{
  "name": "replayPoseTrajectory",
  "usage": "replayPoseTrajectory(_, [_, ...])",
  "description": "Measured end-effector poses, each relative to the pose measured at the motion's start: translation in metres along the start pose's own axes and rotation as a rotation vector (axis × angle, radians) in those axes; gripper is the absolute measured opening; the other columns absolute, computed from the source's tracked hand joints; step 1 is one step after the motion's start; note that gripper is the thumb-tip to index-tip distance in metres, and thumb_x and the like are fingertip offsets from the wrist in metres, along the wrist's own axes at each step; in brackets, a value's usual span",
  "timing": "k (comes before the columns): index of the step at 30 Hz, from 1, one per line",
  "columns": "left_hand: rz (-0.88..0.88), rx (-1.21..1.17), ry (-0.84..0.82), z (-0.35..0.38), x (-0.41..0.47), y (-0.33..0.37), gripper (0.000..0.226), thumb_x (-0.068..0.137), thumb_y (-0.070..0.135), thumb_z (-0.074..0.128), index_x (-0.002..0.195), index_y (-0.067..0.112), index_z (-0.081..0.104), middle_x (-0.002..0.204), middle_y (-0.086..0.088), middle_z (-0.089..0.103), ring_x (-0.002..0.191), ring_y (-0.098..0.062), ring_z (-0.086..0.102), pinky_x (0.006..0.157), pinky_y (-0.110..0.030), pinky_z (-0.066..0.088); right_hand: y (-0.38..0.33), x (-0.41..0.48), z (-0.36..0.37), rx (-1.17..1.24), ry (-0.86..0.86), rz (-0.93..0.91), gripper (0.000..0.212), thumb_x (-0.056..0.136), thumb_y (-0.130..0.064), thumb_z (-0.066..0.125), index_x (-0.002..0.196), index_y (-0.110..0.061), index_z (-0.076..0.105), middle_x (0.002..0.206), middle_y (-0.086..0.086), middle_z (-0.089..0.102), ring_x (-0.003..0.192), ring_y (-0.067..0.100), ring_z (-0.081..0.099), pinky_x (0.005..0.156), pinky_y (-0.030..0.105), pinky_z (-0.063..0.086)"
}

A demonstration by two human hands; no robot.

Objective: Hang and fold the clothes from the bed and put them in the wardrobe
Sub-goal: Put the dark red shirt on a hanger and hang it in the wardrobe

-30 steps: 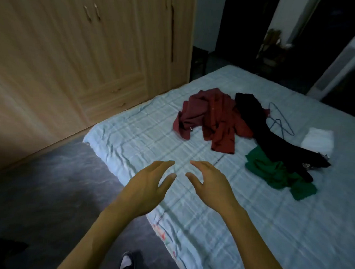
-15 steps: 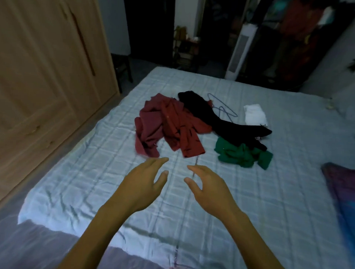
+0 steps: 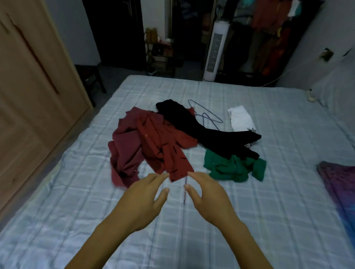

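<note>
Both hands have pushed forward since a moment ago, closing on the clothes. Left hand (image 3: pixel 144 197) and right hand (image 3: pixel 207 197) hover palms down, fingers loosely spread, holding nothing. The red shirt (image 3: pixel 164 148) lies just past the fingertips, its hem almost at them. Beyond it lie the black garment (image 3: pixel 209 133) and a wire hanger (image 3: pixel 205 115); the green garment (image 3: pixel 232 166) sits beyond the right fingers. The wardrobe (image 3: pixel 23 88) stands far left.
</note>
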State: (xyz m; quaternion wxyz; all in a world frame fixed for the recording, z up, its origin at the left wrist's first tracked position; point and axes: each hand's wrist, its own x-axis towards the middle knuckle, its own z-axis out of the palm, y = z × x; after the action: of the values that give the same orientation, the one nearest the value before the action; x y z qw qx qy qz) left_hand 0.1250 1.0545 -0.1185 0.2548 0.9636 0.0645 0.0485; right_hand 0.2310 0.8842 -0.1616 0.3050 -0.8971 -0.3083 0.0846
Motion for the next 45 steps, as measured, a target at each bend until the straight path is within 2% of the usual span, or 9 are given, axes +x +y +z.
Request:
replayPoseTrajectory(3, [0.011, 0.006, -0.022, 0.009, 0.042, -0.011, 0.054, 0.094, 0.053, 0.028, 0.142, 0.029, 0.036, 0.135, 0.013, 0.046, 0.115, -0.007, 0.049, 0.092, -0.018, 0.037, 0.017, 0.034, 0.002, 0.023, 0.012, 0.036, 0.048, 0.095, -0.044, 0.048, 0.137, -0.021, 0.049, 0.139, -0.004, 0.050, 0.125, 0.011, 0.048, 0.100, 0.020, 0.035])
replayPoseTrajectory(6, [0.049, 0.032, -0.064, 0.021, 0.090, -0.021, 0.068, 0.086, 0.060, 0.015, 0.141, 0.028, 0.038, 0.134, 0.012, 0.048, 0.118, -0.007, 0.048, 0.096, -0.024, 0.040, 0.035, 0.064, 0.001, 0.028, 0.031, 0.081, 0.047, 0.095, -0.045, 0.047, 0.137, -0.022, 0.048, 0.137, -0.006, 0.051, 0.123, 0.009, 0.048, 0.100, 0.019, 0.036])
replayPoseTrajectory(13, [0.132, 0.106, -0.101, 0.066, 0.218, -0.062, 0.067, 0.087, 0.053, 0.014, 0.139, 0.021, 0.041, 0.133, 0.004, 0.051, 0.114, -0.017, 0.053, 0.094, -0.031, 0.042, 0.087, 0.150, 0.013, -0.039, 0.031, 0.167, 0.043, 0.097, -0.042, 0.047, 0.135, -0.024, 0.050, 0.134, -0.004, 0.053, 0.119, 0.013, 0.050, 0.097, 0.022, 0.038])
replayPoseTrajectory(18, [0.106, 0.122, -0.119, 0.121, 0.299, -0.100, 0.066, 0.088, 0.051, 0.018, 0.134, 0.016, 0.048, 0.127, -0.004, 0.056, 0.108, -0.025, 0.058, 0.089, -0.037, 0.046, 0.140, 0.223, 0.040, -0.085, 0.007, 0.222, 0.046, 0.097, -0.044, 0.044, 0.138, -0.023, 0.048, 0.139, -0.004, 0.048, 0.122, 0.013, 0.049, 0.100, 0.027, 0.041])
replayPoseTrajectory(24, [0.011, 0.220, -0.264, 0.210, 0.391, -0.166, 0.073, 0.084, 0.054, 0.009, 0.138, 0.016, 0.039, 0.129, -0.010, 0.051, 0.108, -0.029, 0.055, 0.088, -0.040, 0.045, 0.213, 0.310, 0.085, -0.143, -0.041, 0.262, 0.044, 0.098, -0.043, 0.043, 0.135, -0.021, 0.050, 0.138, -0.003, 0.049, 0.119, 0.014, 0.052, 0.097, 0.026, 0.043])
replayPoseTrajectory(28, [-0.106, 0.371, -0.320, 0.268, 0.442, -0.211, 0.060, 0.095, 0.048, 0.033, 0.146, 0.018, 0.023, 0.145, -0.011, 0.032, 0.129, -0.028, 0.035, 0.102, -0.045, 0.034, 0.259, 0.360, 0.115, -0.207, -0.097, 0.265, 0.040, 0.098, -0.039, 0.043, 0.132, -0.019, 0.053, 0.134, -0.002, 0.052, 0.113, 0.017, 0.055, 0.092, 0.029, 0.045])
replayPoseTrajectory(34, [-0.223, 0.436, -0.361, 0.323, 0.503, -0.268, 0.105, 0.079, 0.064, 0.056, 0.148, 0.029, -0.015, 0.156, -0.013, -0.013, 0.143, -0.039, -0.009, 0.108, -0.064, 0.008, 0.306, 0.428, 0.150, -0.250, -0.073, 0.226, 0.034, 0.097, -0.035, 0.047, 0.122, -0.015, 0.059, 0.121, 0.003, 0.059, 0.103, 0.021, 0.059, 0.086, 0.034, 0.048])
replayPoseTrajectory(40, [-0.248, 0.400, -0.519, 0.392, 0.516, -0.314, 0.116, 0.069, 0.075, 0.056, 0.139, 0.043, -0.030, 0.152, -0.007, -0.033, 0.139, -0.044, -0.020, 0.102, -0.074, -0.005, 0.344, 0.476, 0.176, -0.364, -0.049, 0.170, 0.038, 0.095, -0.035, 0.048, 0.125, -0.014, 0.057, 0.117, 0.006, 0.060, 0.102, 0.024, 0.059, 0.084, 0.036, 0.049])
replayPoseTrajectory(45, [-0.272, 0.363, -0.589, 0.405, 0.541, -0.322, 0.126, 0.058, 0.074, 0.066, 0.141, 0.044, -0.024, 0.152, -0.007, -0.031, 0.137, -0.050, -0.018, 0.101, -0.073, 0.000, 0.386, 0.525, 0.177, -0.502, -0.013, 0.212, 0.032, 0.096, -0.031, 0.043, 0.114, -0.011, 0.061, 0.110, 0.009, 0.062, 0.097, 0.027, 0.059, 0.078, 0.036, 0.047])
